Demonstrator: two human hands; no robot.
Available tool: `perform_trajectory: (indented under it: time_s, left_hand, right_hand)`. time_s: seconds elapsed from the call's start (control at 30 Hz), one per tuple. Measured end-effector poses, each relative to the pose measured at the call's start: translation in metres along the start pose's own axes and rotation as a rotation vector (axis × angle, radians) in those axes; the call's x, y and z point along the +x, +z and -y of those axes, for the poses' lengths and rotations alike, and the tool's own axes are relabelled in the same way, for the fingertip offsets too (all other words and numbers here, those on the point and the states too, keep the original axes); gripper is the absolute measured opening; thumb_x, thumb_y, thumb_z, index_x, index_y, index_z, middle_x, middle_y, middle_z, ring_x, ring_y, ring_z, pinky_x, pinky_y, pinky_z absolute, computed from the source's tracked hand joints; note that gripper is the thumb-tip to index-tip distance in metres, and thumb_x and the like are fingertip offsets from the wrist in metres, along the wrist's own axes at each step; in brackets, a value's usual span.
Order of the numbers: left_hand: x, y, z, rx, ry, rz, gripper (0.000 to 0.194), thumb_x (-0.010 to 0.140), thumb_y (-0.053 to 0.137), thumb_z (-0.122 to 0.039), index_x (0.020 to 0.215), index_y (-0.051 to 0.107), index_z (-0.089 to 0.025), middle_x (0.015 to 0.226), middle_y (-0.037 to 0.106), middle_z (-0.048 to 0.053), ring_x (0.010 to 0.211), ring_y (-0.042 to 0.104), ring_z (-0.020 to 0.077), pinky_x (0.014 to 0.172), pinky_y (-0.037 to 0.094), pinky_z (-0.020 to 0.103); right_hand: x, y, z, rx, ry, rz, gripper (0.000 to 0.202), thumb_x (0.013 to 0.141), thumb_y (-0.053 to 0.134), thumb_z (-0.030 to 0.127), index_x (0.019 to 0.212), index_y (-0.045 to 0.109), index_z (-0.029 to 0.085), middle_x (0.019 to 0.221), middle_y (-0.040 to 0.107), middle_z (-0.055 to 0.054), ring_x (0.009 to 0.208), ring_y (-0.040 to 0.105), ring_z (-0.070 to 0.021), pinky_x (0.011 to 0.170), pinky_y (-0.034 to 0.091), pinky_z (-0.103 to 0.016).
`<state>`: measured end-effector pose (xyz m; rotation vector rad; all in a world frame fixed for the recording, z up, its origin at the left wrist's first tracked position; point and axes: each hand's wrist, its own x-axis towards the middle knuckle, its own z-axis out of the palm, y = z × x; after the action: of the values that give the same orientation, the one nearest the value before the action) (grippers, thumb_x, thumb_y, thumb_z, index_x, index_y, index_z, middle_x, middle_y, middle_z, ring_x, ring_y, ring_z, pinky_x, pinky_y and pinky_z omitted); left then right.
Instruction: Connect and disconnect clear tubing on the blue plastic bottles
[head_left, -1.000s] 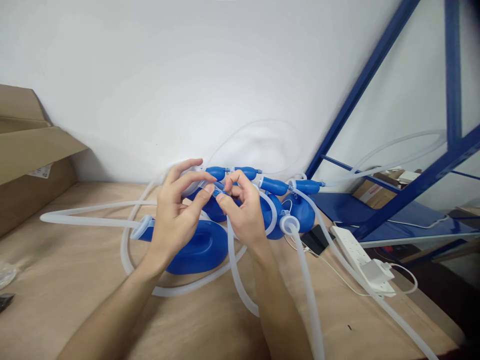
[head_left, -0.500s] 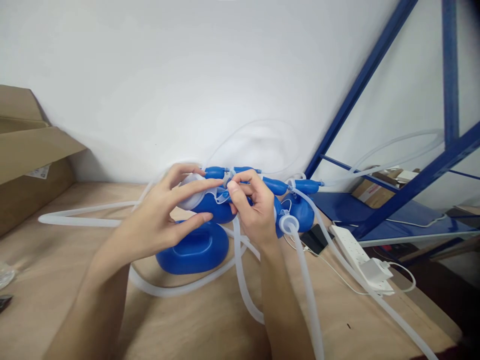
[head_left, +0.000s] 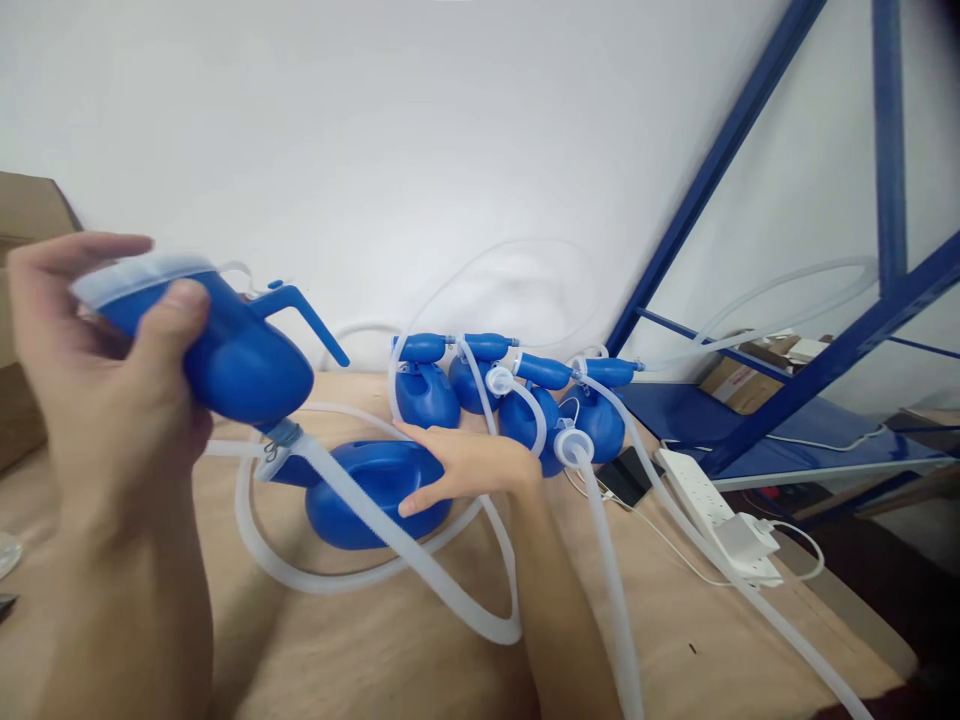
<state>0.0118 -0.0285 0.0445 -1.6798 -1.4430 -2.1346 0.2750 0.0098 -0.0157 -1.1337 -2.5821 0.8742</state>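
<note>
At the left, raised above the table, my left hand (head_left: 105, 370) is closed around a blue funnel-shaped urinal head (head_left: 244, 365) with a soft white rim (head_left: 150, 275) and a thin blue arm sticking out. A translucent hose (head_left: 390, 525) runs from its narrow end, tied with a small band, down to the table. My right hand (head_left: 480, 465) reaches over a blue urinal bottle (head_left: 352, 500) lying on the table, thumb and fingers spread around its right end. Whether it presses on the bottle, I cannot tell.
Several more blue bottles (head_left: 431, 400) with hoses stand by the wall. To the right are a black phone (head_left: 630, 478), a white power strip (head_left: 697, 500) with a charger and a blue shelf frame (head_left: 712, 190). A cardboard box (head_left: 30, 205) is at the far left.
My left hand has lifted the blue urinal head leftward, away from the bottles by the wall. My right hand has let go of it and come down to the lying bottle.
</note>
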Motion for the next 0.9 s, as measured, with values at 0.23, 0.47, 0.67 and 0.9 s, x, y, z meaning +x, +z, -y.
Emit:
perform_trajectory:
  time_s: [0.23, 0.47, 0.67, 0.9]
  left_hand:
    - [-0.013, 0.062, 0.058, 0.357, -0.088, 0.359, 0.041, 0.092, 0.061, -0.058, 0.114, 0.069, -0.024, 0.103, 0.066, 0.01, 0.107, 0.067, 0.0352, 0.098, 0.054, 0.057]
    - [-0.035, 0.092, 0.077, 0.61, -0.11, 0.986, 0.05, 0.101, 0.036, -0.047, 0.135, 0.069, -0.029, 0.139, 0.068, 0.01, 0.13, 0.062, 0.0333, 0.116, 0.045, 0.049]
    - [-0.019, 0.06, 0.057, 0.343, -0.275, 1.273, 0.073, 0.096, 0.031, -0.072, 0.153, 0.058, -0.035, 0.165, 0.049, 0.0, 0.149, 0.047, 0.0382, 0.116, 0.047, 0.05]
    - [0.003, 0.021, 0.06, 0.179, -0.529, 1.126, 0.094, 0.09, 0.04, -0.086, 0.17, 0.017, -0.041, 0.165, 0.048, 0.009, 0.127, 0.068, 0.0349, 0.096, 0.062, 0.044]
  right_hand:
    - [0.031, 0.017, -0.023, -0.091, 0.166, 0.123, 0.087, 0.07, 0.091, 0.056, 0.145, 0.062, 0.024, 0.131, 0.065, -0.011, 0.113, 0.067, -0.0316, 0.092, 0.055, -0.038]
    - [0.032, 0.018, -0.03, -0.115, 0.105, 0.193, 0.079, 0.078, 0.085, 0.061, 0.146, 0.058, 0.028, 0.12, 0.057, -0.006, 0.103, 0.062, -0.0251, 0.09, 0.053, -0.036]
    - [0.034, 0.02, -0.033, -0.104, 0.093, 0.184, 0.072, 0.082, 0.081, 0.062, 0.142, 0.06, 0.027, 0.119, 0.056, -0.006, 0.099, 0.063, -0.0234, 0.089, 0.053, -0.034]
    - [0.027, 0.007, -0.029, -0.105, 0.05, -0.007, 0.049, 0.101, 0.059, 0.059, 0.134, 0.065, 0.025, 0.125, 0.063, -0.007, 0.108, 0.066, -0.0238, 0.096, 0.052, -0.037]
